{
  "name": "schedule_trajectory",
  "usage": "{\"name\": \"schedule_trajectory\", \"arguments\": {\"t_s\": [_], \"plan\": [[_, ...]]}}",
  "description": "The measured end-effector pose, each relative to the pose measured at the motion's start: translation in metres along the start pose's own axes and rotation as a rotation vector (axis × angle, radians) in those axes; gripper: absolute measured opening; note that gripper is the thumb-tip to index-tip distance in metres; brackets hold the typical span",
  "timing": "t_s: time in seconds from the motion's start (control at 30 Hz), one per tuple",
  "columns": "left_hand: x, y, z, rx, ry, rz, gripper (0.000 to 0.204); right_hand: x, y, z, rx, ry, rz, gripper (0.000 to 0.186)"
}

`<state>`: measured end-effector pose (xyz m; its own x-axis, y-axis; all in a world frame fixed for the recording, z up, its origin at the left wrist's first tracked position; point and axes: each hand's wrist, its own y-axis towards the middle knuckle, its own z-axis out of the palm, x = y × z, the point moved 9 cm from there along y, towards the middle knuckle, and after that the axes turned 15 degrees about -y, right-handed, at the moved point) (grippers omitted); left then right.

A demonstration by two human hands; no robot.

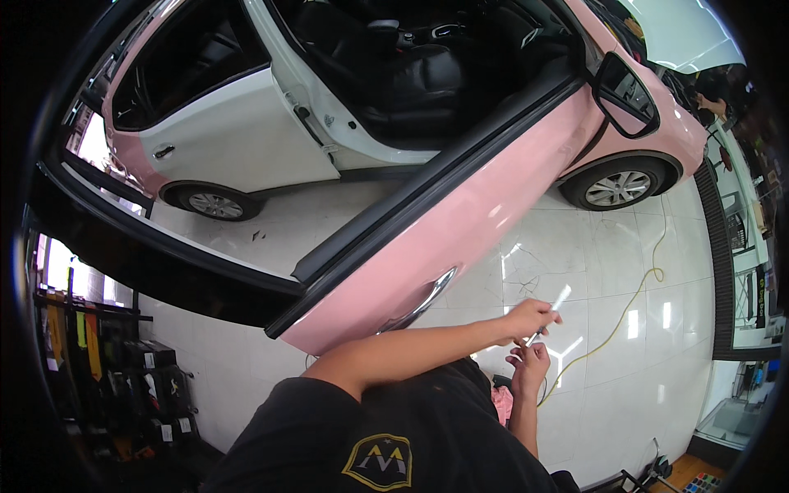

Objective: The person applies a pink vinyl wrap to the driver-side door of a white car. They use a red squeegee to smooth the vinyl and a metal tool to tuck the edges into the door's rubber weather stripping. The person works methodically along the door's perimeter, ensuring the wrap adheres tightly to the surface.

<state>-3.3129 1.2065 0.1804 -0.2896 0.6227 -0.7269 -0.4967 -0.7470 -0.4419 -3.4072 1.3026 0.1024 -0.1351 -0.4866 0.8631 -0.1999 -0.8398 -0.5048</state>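
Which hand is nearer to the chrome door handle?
Left. In the picture, the left hand is right of the chrome door handle; the right hand is lower and farther.

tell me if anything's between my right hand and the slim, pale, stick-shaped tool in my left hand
Nothing visible stands between them: the slim, pale, stick-shaped tool slants down through your left hand, its lower end close to your right hand. Whether they touch is too small to tell.
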Motion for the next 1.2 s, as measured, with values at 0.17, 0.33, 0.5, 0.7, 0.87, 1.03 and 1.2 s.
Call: {"name": "schedule_trajectory", "arguments": {"t_s": [0.17,0.33,0.5,0.7,0.87,1.03,1.2], "plan": [[-0.034,-0.018,-0.042,-0.181,-0.023,0.145,0.026,0.053,-0.005,0.016,0.056,-0.253,-0.201,0.013],[-0.058,-0.043,-0.048,-0.194,-0.082,0.235,0.028,0.091,-0.014,0.028,0.140,-0.103,-0.204,0.021],[-0.074,-0.059,-0.047,-0.213,-0.117,0.337,0.026,0.111,-0.019,0.041,0.221,-0.104,-0.232,0.023],[-0.084,-0.070,-0.038,-0.035,-0.212,0.423,0.024,0.119,-0.015,0.046,0.383,0.065,-0.239,0.027],[-0.084,-0.095,-0.040,-0.009,-0.544,0.402,0.020,0.132,-0.027,0.071,0.622,0.327,-0.282,0.024],[-0.101,-0.115,-0.043,-0.020,-0.554,0.480,0.018,0.165,-0.036,0.089,0.694,0.288,-0.399,0.016],[-0.131,-0.135,-0.029,0.029,-0.408,0.719,0.016,0.191,-0.049,0.085,0.369,0.159,-0.641,0.008]]}}
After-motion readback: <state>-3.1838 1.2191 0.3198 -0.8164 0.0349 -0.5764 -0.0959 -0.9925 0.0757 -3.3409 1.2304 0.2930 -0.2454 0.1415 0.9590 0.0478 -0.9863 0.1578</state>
